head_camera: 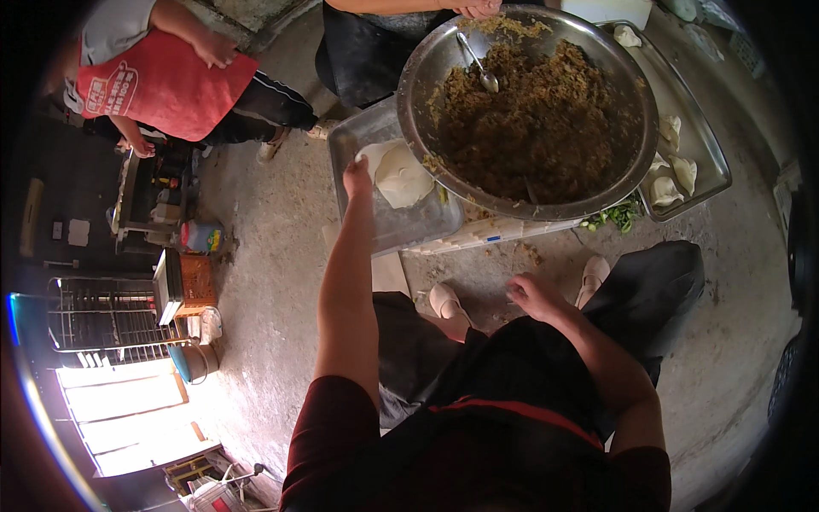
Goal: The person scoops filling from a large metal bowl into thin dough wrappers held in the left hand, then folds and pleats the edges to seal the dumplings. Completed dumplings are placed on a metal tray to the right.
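Observation:
My left hand [357, 178] reaches to the metal tray [400, 230] and pinches the near-left edge of a thin, round dough wrapper [371, 152]. Other flat wrappers [404, 182] lie stacked beside and over it. Above my lap, my right hand [536, 296] hovers with loosely bent fingers and nothing visible in it. Before me stands a wide steel basin [630, 185] of brown chopped filling [531, 128]. A metal spoon [488, 80] rests in it, and a second utensil handle [531, 191] pokes out near the front rim.
At right, a steel tray [722, 179] bears several folded dumplings [665, 191]. Green vegetables [617, 217] lie below the basin, by a white crate [505, 233]. Another person's hand [477, 8] touches the basin's far rim. A person in a red apron [173, 83] stands at left.

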Available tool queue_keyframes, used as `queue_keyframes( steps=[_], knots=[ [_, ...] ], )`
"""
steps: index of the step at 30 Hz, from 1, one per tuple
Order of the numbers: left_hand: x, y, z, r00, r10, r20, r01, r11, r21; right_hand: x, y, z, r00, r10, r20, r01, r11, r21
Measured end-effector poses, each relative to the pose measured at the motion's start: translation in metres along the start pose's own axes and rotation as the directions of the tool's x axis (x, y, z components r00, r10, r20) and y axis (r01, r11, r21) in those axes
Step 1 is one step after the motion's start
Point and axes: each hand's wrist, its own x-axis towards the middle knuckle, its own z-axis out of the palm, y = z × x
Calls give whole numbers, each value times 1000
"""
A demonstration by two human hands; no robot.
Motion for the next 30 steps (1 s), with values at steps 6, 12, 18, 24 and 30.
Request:
queue_keyframes(
  steps=[6, 12, 18, 24, 30],
  knots=[
    [-83, 43, -55, 890, 399, 220, -439, 881, 175, 7, 5, 15, 997, 71, 10, -72, 988, 140],
    [-210, 76, -31, 735, -24, 678, 478, 728, -491, 15, -38, 5, 994, 93, 54, -107, 765, 635],
    [-292, 104, -8, 565, 30, 824, 508, 775, -376, 6, -100, -24, 1000, 11, -4, 0, 320, 947],
    [-311, 115, -9, 682, 57, 729, 84, 984, -156, -5, -109, -64, 959, 74, -272, 190, 544, 817],
    [-318, 92, -31, 680, 54, 731, 11, 996, -84, -17, -125, -83, 890, -41, -453, 351, 694, 628]
  ],
)
